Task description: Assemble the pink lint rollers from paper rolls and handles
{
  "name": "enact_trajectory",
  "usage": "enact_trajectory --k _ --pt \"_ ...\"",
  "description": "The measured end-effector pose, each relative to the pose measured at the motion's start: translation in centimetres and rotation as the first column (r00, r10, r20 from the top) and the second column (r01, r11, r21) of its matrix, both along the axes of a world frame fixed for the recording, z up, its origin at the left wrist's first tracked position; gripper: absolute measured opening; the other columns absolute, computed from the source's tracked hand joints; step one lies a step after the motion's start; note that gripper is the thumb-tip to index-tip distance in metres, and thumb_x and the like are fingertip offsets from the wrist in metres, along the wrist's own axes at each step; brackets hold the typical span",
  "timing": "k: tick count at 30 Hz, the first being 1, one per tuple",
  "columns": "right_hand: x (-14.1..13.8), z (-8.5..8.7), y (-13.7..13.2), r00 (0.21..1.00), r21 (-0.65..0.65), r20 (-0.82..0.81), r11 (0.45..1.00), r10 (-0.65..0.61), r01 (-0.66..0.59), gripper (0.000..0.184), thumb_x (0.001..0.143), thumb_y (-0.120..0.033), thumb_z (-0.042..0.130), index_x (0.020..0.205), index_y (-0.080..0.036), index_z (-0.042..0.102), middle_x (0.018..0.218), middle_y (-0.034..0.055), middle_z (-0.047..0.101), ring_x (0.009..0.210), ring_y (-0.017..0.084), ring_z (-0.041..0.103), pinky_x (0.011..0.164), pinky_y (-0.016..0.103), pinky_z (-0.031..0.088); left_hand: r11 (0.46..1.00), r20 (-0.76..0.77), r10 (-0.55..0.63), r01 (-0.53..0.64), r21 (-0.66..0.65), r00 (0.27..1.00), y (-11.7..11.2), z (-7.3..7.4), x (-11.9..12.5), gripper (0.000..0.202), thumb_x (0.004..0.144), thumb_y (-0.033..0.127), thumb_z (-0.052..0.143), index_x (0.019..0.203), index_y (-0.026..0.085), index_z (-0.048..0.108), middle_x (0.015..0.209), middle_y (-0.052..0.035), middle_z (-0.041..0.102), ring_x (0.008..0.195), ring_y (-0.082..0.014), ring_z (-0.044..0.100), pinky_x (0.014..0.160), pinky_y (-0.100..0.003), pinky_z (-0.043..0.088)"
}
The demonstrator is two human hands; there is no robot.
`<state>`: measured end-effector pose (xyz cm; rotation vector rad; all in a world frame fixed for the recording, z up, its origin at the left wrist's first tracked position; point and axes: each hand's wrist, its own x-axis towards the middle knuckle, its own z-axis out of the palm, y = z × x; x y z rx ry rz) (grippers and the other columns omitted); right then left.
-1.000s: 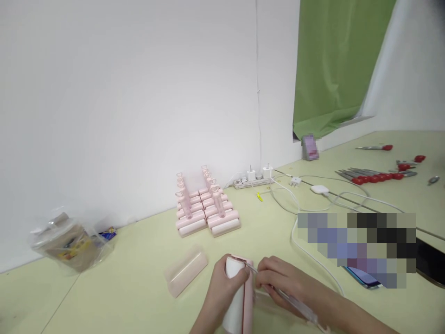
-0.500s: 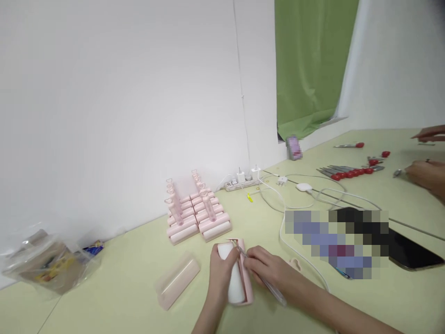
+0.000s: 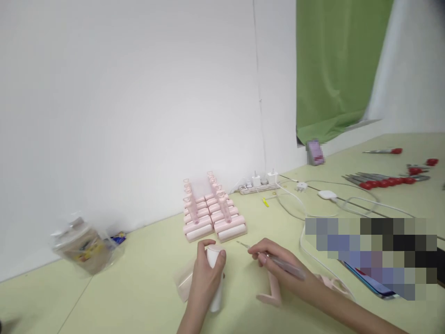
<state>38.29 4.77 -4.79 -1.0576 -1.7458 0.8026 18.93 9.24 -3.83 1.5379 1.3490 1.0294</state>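
My left hand is wrapped round a white lint-roller roll, held upright. In my right hand is a slim tool with a clear handle and a thin metal tip, which points left toward the roll without touching it. Below my right hand lies a pink roller frame, partly hidden by the hand. A pale pink see-through cover lies behind my left hand and is partly covered by it. Near my right forearm is a pink loop-shaped piece.
Behind my hands stand two rows of pink lint rollers. A power strip with chargers and cables lies along the wall. Red-handled tools and a partly blurred phone are on the right; a plastic bag is on the left.
The white roll has come out of the pink frame and is in my left hand. The frame now lies on the table. My right hand has moved right with the tool; the view has turned left.
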Motion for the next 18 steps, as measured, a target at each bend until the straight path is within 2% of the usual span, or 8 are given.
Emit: enact_trajectory --k 3,5,8,12,18 --pt "-2.5 1.6 0.5 0.981 -0.042 -0.123 0.987 0.148 -0.154 0.023 0.088 -0.036 0.04 0.096 -0.02 0.055 0.086 0.0027 0.057 0.081 0.013 0.054 0.072 0.024 0.043 0.997 -0.139 0.055 -0.046 0.065 0.989 -0.1 0.8 -2.6 0.025 0.076 0.043 0.046 0.089 0.022 0.041 0.057 0.0038 0.052 0.05 -0.0163 0.054 0.049 -0.027 0.042" --pt "-4.2 2.4 1.0 0.975 -0.003 -0.103 0.98 0.198 -0.199 0.022 0.088 -0.034 0.041 0.092 -0.02 0.058 0.085 0.0016 0.058 0.08 0.012 0.053 0.072 0.023 0.042 0.997 -0.124 0.05 -0.043 0.064 0.991 -0.1 1.1 -3.7 0.024 0.076 0.042 0.044 0.087 0.022 0.041 0.058 0.0035 0.052 0.049 -0.0154 0.053 0.047 -0.026 0.042" --pt "-6.1 3.0 1.8 0.973 0.024 -0.074 0.976 0.217 -0.216 0.021 0.088 -0.032 0.041 0.093 -0.021 0.058 0.088 0.001 0.058 0.083 0.013 0.053 0.074 0.023 0.04 1.0 -0.028 -0.018 0.019 0.024 0.999 0.1 1.1 -4.6 0.025 0.077 0.043 0.041 0.088 0.021 0.039 0.059 0.0034 0.051 0.046 -0.0138 0.052 0.045 -0.025 0.042" --pt "-7.4 2.4 2.9 0.967 0.001 -0.117 0.973 0.228 -0.229 0.021 0.087 -0.033 0.042 0.093 -0.021 0.058 0.087 0.0017 0.059 0.083 0.014 0.054 0.072 0.024 0.041 0.999 0.025 -0.031 0.032 -0.016 0.999 0.3 1.1 -5.3 0.022 0.078 0.041 0.038 0.087 0.021 0.038 0.06 0.0038 0.05 0.044 -0.0119 0.051 0.043 -0.024 0.042" --pt "-7.7 1.2 3.5 0.962 -0.076 -0.177 0.972 0.207 -0.223 0.024 0.085 -0.04 0.044 0.088 -0.021 0.059 0.081 0.0021 0.059 0.08 0.015 0.055 0.07 0.025 0.042 0.996 0.087 -0.015 0.023 -0.086 0.996 0.2 1.3 -6.1 0.021 0.084 0.039 0.026 0.086 0.022 0.039 0.059 0.0034 0.051 0.045 -0.0117 0.052 0.043 -0.022 0.041"
